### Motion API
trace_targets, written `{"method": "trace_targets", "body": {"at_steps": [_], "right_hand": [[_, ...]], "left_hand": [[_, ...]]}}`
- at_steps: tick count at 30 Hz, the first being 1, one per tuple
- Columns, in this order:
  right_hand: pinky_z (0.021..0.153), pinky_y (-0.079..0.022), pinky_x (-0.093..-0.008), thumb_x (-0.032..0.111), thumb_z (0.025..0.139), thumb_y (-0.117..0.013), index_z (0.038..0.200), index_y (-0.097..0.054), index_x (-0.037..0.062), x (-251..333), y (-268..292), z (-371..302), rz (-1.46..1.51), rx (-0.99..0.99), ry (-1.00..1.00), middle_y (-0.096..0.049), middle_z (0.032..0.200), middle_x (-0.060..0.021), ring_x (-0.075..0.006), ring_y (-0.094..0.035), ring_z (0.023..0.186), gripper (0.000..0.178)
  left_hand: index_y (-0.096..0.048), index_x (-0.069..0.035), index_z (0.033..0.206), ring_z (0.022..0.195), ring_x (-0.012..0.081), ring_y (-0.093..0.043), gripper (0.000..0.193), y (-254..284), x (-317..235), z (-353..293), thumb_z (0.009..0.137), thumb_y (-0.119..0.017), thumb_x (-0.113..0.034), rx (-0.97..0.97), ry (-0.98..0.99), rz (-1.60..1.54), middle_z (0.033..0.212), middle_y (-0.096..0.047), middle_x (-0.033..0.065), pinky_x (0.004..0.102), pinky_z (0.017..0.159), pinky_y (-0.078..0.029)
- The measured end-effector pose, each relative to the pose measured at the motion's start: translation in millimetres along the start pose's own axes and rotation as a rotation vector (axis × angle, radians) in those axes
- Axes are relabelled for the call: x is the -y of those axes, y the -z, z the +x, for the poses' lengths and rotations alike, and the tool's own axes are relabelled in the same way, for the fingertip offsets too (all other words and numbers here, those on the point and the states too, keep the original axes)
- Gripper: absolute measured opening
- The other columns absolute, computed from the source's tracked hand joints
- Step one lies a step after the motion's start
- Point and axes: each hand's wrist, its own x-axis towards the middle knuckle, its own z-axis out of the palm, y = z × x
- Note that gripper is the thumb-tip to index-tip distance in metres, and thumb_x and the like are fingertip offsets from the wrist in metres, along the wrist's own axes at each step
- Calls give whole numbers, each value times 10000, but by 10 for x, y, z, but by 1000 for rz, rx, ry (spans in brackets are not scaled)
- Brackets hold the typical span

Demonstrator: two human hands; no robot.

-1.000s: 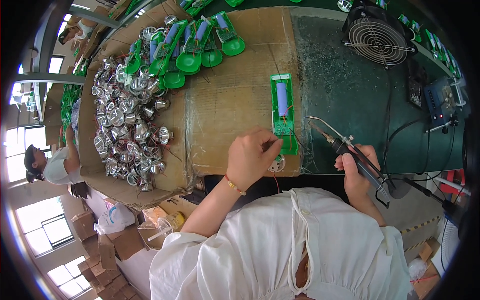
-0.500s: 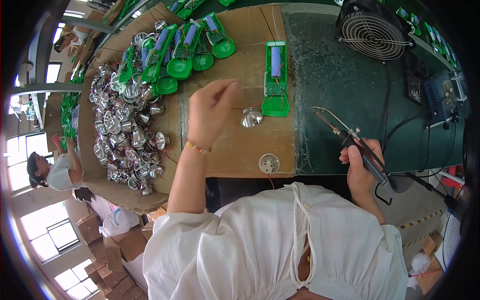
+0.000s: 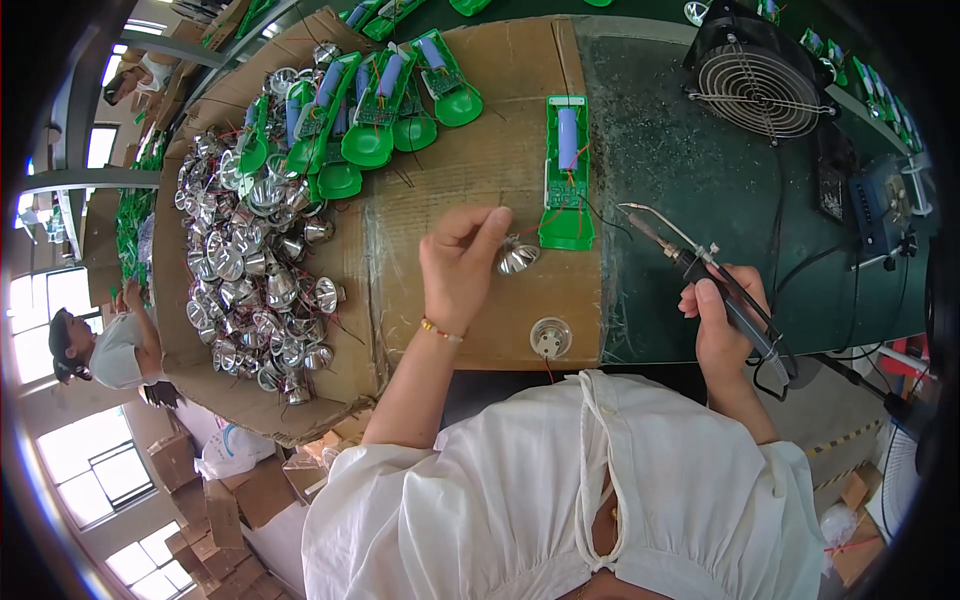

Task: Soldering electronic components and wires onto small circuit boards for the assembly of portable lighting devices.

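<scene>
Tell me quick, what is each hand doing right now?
Left hand: fingers pinched shut on a shiny silver reflector cup.
Right hand: closed around a soldering iron, tip up off the bench.

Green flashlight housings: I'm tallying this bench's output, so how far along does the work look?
Looks early. Done: a batch of green housings with boards and batteries is stacked at the far edge. In hand: the left hand holds a silver reflector cup beside one open housing; the right hand grips a soldering iron, its tip off the work. Left: a large pile of reflectors.
</scene>
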Motion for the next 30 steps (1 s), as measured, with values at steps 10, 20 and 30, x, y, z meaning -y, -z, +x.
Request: {"method": "trace_targets", "body": {"at_steps": [10,20,30], "right_hand": [[547,-494,-229,56,773,-645,862,-525,-39,-19,-347,191,32,74,-70,-616,721,-103,-109,-586,597,177],[513,-473,-210,46,761,-650,825,-531,-28,28,-434,286,-37,87,-103,-597,647,-73,-91,-576,578,154],[507,-483,-241,63,819,-580,908,-475,-36,61,-377,219,-19,106,47,-593,694,-130,-136,-563,547,169]], "left_hand": [[-626,-3,683,575,169,-530,124,-274,-148,136,734,-661,-110,182,-187,311,717,-554,86,274,512,-414],[-621,8,701,592,128,-506,131,-286,-58,150,756,-646,-107,196,-207,387,745,-542,59,247,523,-395],[-619,-8,652,594,223,-531,136,-313,-74,157,724,-644,-120,165,-187,322,699,-550,94,313,526,-415]]}}
